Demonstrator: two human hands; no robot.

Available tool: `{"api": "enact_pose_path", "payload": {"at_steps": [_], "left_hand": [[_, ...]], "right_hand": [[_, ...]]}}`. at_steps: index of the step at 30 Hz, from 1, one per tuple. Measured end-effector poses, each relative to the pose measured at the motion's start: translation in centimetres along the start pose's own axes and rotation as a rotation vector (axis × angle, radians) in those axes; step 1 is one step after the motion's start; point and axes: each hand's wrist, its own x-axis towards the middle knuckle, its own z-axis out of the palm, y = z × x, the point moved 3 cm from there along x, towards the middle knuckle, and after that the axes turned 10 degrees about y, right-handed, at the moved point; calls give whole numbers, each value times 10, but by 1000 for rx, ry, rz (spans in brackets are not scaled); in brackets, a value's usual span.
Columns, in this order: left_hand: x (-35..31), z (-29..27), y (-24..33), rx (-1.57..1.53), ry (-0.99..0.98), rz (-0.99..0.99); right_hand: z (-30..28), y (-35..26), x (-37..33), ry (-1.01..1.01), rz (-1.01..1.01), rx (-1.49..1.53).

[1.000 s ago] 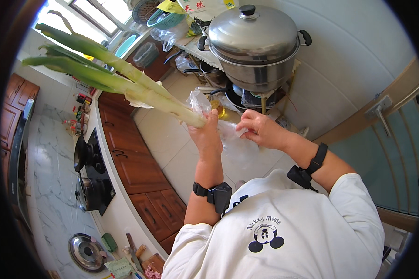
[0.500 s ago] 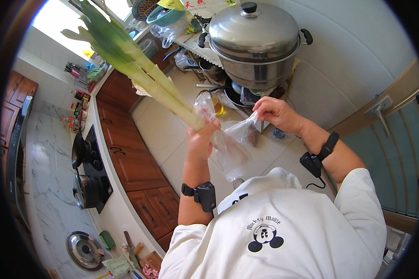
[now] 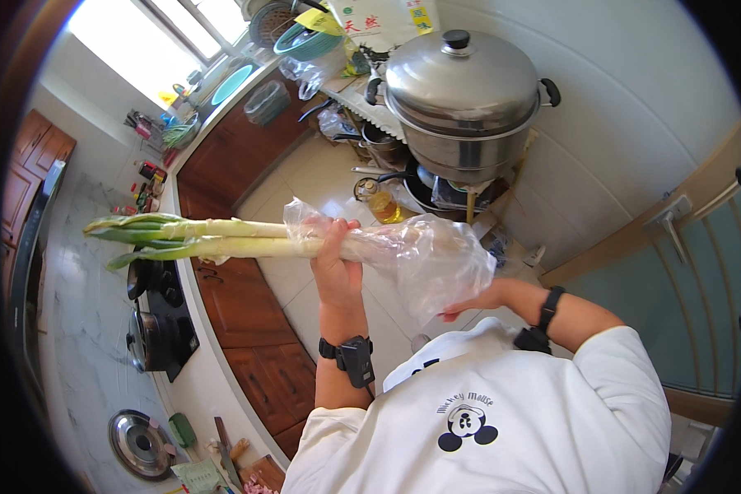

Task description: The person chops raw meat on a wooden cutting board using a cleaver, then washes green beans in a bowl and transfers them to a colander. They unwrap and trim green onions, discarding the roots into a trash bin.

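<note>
1. Far left, on the bench (image 3: pixel 210 387), a round steel lid (image 3: pixel 142 445) lies near the bottom edge of the view; farther up, a dark-handled pot (image 3: pixel 150 339) stands on a black hob (image 3: pixel 185 333).
2. Two long green-and-white stalks (image 3: pixel 251 240) are held in mid-air, nearly level, green ends pointing left, pale ends inside a clear bag.
3. The left hand (image 3: pixel 337 263) is closed around the stalks and the bag's gathered plastic.
4. Behind it, a bottle of yellow oil (image 3: pixel 384 207) stands on the floor.
5. The clear bag (image 3: pixel 445 263) bulges rightward from the left hand.
6. A large lidded steel steamer (image 3: pixel 461 99) stands beyond the bag.
7. The right hand (image 3: pixel 479 298) is at the bag's lower right, partly hidden; whether it grips the plastic, I cannot tell.
</note>
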Motion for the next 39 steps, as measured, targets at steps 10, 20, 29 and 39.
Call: {"api": "enact_pose_path", "payload": {"at_steps": [10, 20, 29, 39], "left_hand": [[5, -52, -2, 291, 32, -1], [-6, -35, -7, 322, -145, -141], [-8, -57, -33, 468, -212, -283], [-39, -22, -105, 823, -519, -415]], "right_hand": [[-94, 22, 6, 496, 216, 1239], [-92, 89, 16, 817, 579, 1091], [-94, 18, 25, 944, 62, 203], [-68, -108, 75, 340, -9, 260]]}}
